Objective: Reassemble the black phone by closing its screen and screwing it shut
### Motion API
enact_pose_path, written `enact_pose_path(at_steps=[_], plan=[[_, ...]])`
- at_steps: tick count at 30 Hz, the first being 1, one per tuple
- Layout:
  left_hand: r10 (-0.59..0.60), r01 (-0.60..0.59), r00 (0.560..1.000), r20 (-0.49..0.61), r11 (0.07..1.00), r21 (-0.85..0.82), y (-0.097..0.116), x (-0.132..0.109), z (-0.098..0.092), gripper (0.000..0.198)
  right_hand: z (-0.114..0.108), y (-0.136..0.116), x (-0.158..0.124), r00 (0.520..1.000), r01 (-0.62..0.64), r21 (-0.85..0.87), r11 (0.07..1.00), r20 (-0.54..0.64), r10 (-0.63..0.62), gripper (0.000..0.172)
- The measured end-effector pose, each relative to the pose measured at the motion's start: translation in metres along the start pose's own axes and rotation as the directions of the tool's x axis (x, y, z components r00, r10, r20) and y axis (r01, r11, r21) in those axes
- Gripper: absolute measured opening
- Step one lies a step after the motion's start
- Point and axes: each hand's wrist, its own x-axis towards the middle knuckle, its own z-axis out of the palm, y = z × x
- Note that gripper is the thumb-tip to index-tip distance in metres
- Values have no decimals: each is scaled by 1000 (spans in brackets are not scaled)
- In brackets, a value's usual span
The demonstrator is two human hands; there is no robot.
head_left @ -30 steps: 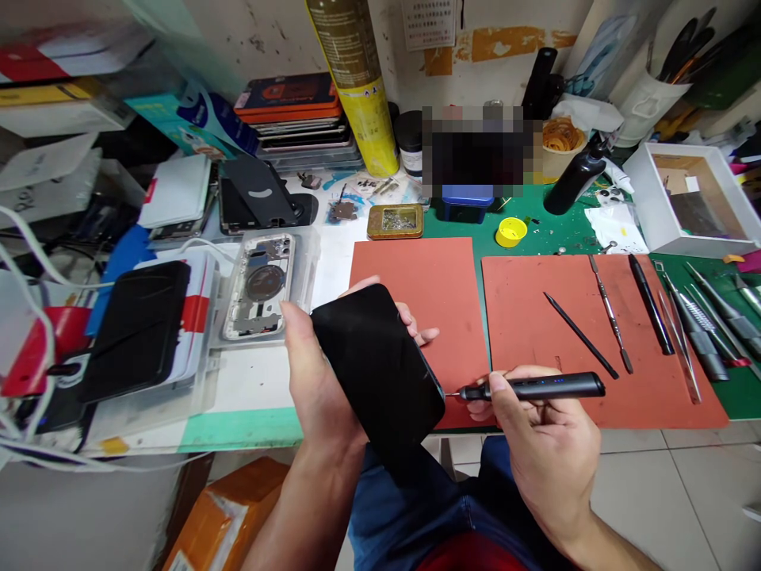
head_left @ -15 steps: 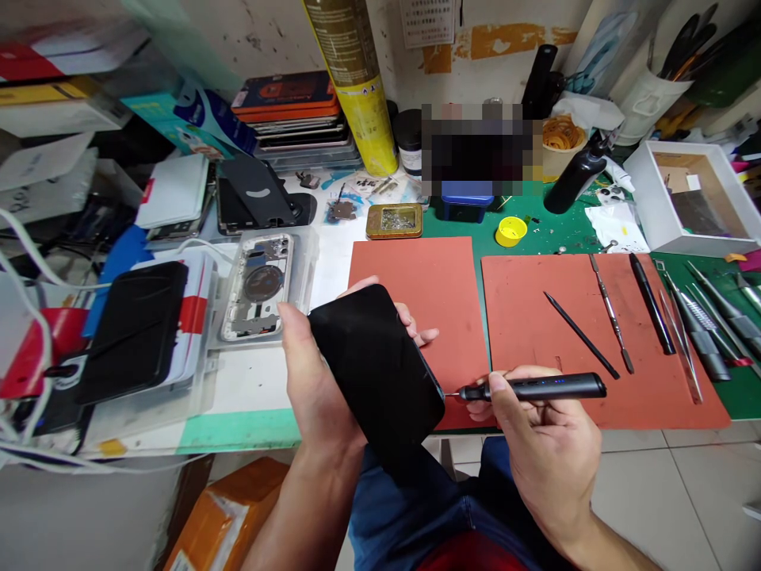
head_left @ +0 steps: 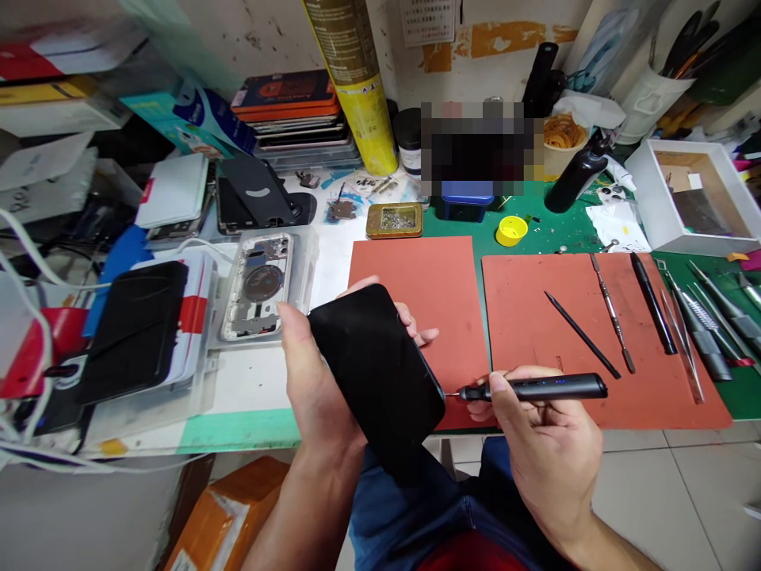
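Observation:
A smartphone (head_left: 377, 361) with a dark screen lies tilted in my left hand (head_left: 318, 381), thumb along its near left edge and fingertips showing past its far right side. My right hand (head_left: 541, 444) is closed around a black electric screwdriver (head_left: 552, 387), held almost level with small blue lights on its body. The thin bit meets the phone's bottom edge at its lower right corner. What the tip sits in is too small to make out. Beneath the hands is a reddish-brown mat (head_left: 416, 270).
A second mat (head_left: 517, 317) bears a black stick, a metal spudger (head_left: 613, 313), a black pen-like tool and tweezers (head_left: 683, 341). An opened phone housing (head_left: 261, 277) rests in a plastic tray at left. Behind stand a gold tin (head_left: 394, 220), a yellow cap (head_left: 511, 231) and a white box (head_left: 695, 198).

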Motion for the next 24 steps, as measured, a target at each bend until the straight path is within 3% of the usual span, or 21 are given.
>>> enact_pose_path(at_steps=[18,24], plan=[[-13,12,1000,-9,1000,-16,1,-1,-1,86,-1,-1,-1,1000,1,2,1000,1,-1,23],[-14,14,1000,-20,1000,-23,1,0,2,87,0,0,-2,999,-44,125,991,-3,45,25]])
